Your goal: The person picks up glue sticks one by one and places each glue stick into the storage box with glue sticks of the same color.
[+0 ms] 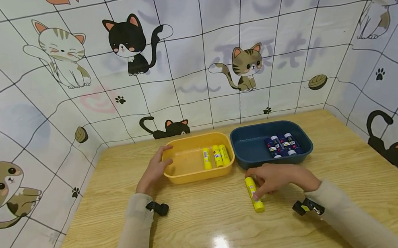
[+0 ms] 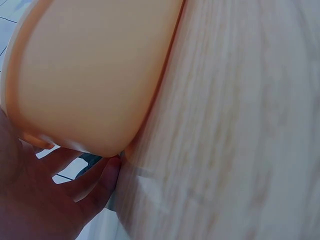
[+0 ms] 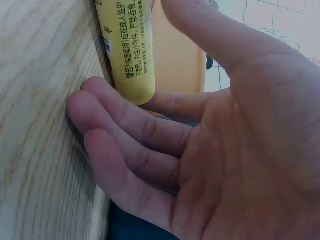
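Observation:
My right hand (image 1: 275, 178) pinches a yellow glue stick (image 1: 253, 199) between thumb and fingers, low over the table in front of the blue bin. In the right wrist view, black print shows on the glue stick (image 3: 132, 55), and the other fingers (image 3: 112, 155) curl beside its end. At the left end of the yellow bin (image 1: 193, 177), my left hand (image 1: 157, 166) grips the rim. The left wrist view has the fingers (image 2: 97, 187) against the bin's outer wall (image 2: 95, 75). Inside the yellow bin, three yellow glue sticks (image 1: 217, 156) lie toward the right.
The dark blue bin (image 1: 252, 161) stands right beside the yellow one, with several navy glue sticks (image 1: 285, 145) grouped at its right side. Both bins are near the back of the wood-grain table (image 1: 194, 221). A cat-print cloth (image 1: 194, 76) encloses the back and sides.

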Tool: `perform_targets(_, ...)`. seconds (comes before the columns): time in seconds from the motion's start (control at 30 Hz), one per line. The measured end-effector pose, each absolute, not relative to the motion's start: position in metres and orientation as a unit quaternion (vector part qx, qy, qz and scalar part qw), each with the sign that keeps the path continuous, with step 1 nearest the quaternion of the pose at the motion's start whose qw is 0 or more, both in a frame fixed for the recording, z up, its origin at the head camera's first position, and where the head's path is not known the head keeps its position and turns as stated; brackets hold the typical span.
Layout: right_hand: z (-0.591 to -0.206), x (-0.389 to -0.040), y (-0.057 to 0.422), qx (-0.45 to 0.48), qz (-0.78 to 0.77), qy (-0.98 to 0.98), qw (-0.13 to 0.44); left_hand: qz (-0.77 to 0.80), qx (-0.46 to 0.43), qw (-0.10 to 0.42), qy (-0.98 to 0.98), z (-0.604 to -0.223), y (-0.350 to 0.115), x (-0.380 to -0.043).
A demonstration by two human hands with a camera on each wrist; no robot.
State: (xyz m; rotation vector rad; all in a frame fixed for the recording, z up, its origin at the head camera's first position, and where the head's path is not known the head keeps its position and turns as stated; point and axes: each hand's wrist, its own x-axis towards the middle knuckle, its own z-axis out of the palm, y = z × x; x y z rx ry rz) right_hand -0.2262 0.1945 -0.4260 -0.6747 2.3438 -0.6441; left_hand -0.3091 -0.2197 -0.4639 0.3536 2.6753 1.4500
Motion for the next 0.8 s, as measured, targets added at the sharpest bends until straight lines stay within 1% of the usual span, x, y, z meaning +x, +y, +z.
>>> perform_targets(0.33,-0.4212,-0.2221,0.1917,-0.261,-0.243,0.887,0.293,0.483,0.115,0.043,0.867,-0.4627,-0.2185,-0.3068)
perform_targets(0.8,-0.4184,-0.2208,0.188,-0.301,-0.225,0.895,0.238,0.482,0.115,0.043,0.867,-0.4636,-0.2183,-0.3075)
